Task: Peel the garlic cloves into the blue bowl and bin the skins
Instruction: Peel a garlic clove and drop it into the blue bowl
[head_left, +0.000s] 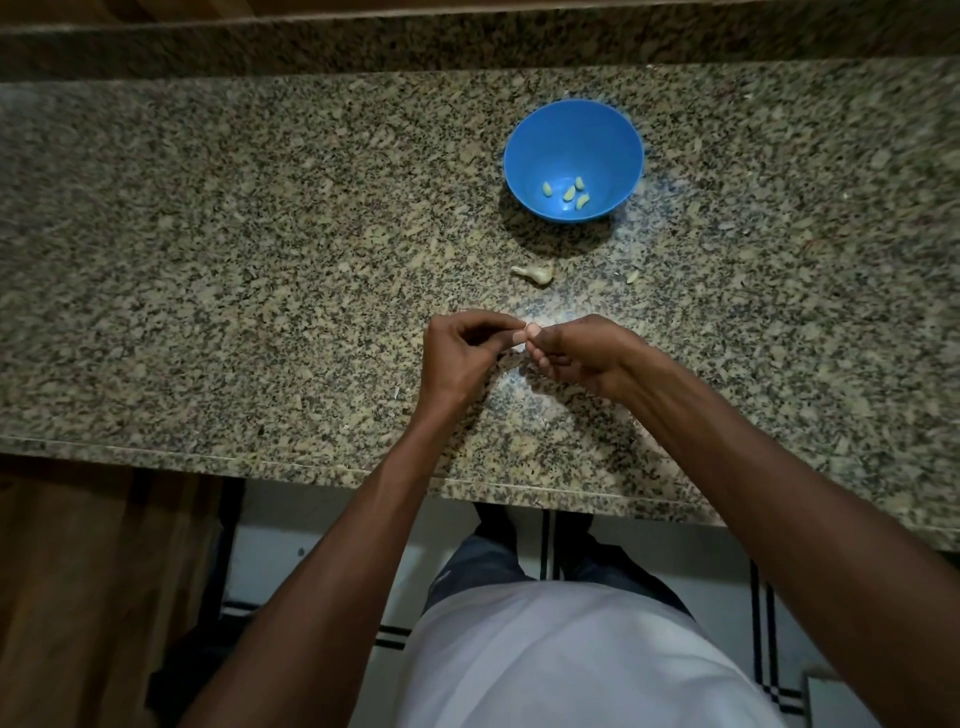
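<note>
Can't really see the clove (521, 335) I'm working on — my fingertips (511, 326) cover nearly all of it, only a pale sliver shows between my left hand (462, 348) and right hand (582, 353). Whether skin's on or off, can't tell. The bits in the blue bowl (574, 156) are too small to judge, approx four pale pieces (567, 192). The scrap (535, 274) near the bowl could be skin or stem — too blurry. Another speck (631, 277) to its right, same problem. Counter (208, 260) runs off both sides of the frame, and its far corners are smeared. My elbows are cut off at the bottom edge. Floor under the counter is too dark to read.
</note>
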